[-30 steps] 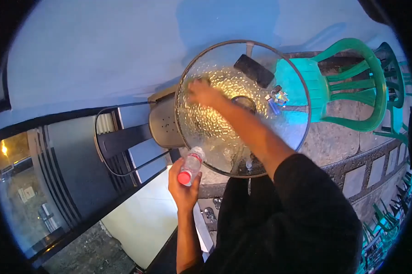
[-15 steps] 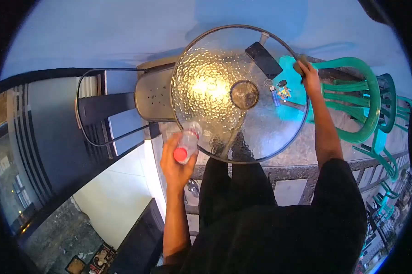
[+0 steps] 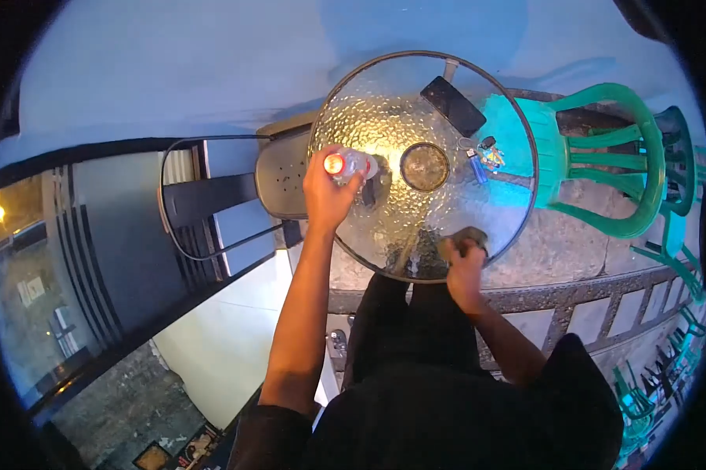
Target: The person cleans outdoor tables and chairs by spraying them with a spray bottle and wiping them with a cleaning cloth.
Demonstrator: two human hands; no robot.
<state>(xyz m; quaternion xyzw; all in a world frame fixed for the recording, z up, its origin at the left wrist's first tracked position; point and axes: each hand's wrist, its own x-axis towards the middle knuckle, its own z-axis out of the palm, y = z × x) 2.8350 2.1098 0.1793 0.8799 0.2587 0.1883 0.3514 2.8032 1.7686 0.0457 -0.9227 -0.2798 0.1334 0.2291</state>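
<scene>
My left hand (image 3: 327,192) is wrapped round a clear plastic bottle (image 3: 359,164) with a red cap, over the left part of a round glass table (image 3: 384,223). Near the table's front edge, my right hand (image 3: 466,270) grips a brownish cloth-like item (image 3: 469,235), blurred in part. A black phone (image 3: 453,106) lies at the back right of the glass. Just in front of it are a blue lighter (image 3: 477,167) and a small pile of colourful bits (image 3: 493,157). A round disc (image 3: 424,167) shows at the table's middle.
Left of the table stands a metal-framed chair (image 3: 212,188). Green plastic chairs (image 3: 650,172) stand to the right, one partly under the glass. A pale blue wall (image 3: 212,63) runs behind. My legs are at the table's front edge.
My left hand has moved up and right with the bottle, over the glass. My right hand has come from the table's right rim down to its front edge, with the item in it.
</scene>
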